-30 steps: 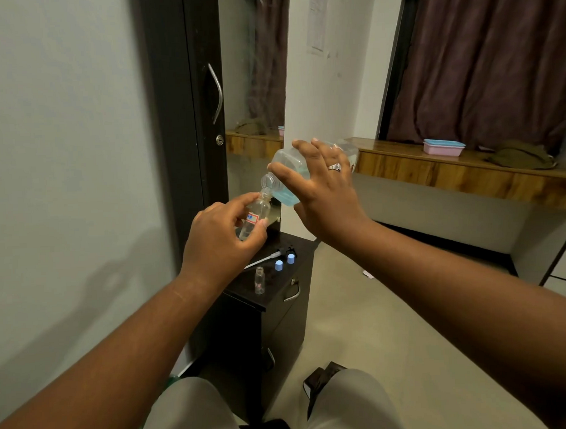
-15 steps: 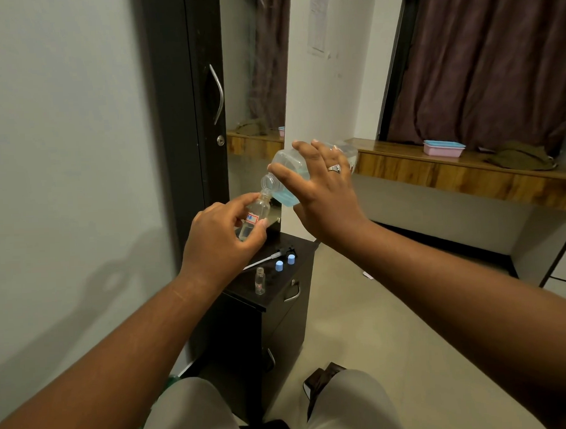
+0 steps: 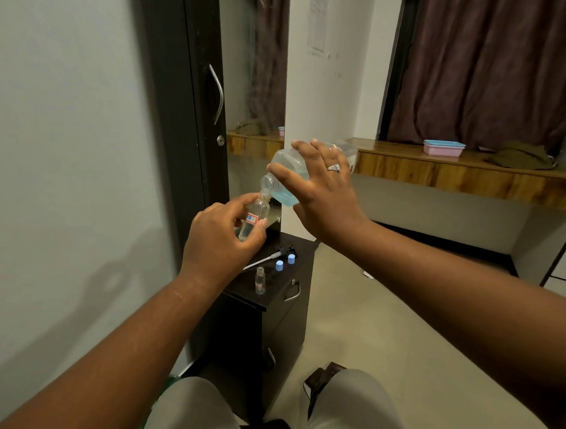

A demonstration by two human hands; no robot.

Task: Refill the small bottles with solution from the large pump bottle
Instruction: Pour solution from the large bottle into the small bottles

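Note:
My left hand (image 3: pixel 219 238) pinches a small clear bottle (image 3: pixel 255 217) with a red and blue label, tilted to the right. My right hand (image 3: pixel 323 193) grips the large clear bottle (image 3: pixel 285 177) with blue solution, tipped on its side, its open neck touching the small bottle's mouth. Its far end is hidden behind my fingers. Below, on the black cabinet (image 3: pixel 278 279), stand a second small clear bottle (image 3: pixel 260 280), uncapped, and two blue caps (image 3: pixel 279 265) (image 3: pixel 291 258). The removed pump head (image 3: pixel 270 256) with its white tube lies beside them.
A dark wardrobe door with a metal handle (image 3: pixel 218 94) and a mirror stand behind the cabinet. A wooden shelf (image 3: pixel 451 171) on the right carries a pink and blue box (image 3: pixel 443 148) and a folded olive cloth (image 3: pixel 519 158). My knees are at the bottom edge.
Both hands stay almost still, holding the two bottles mouth to mouth. The large bottle's tilt looks the same.

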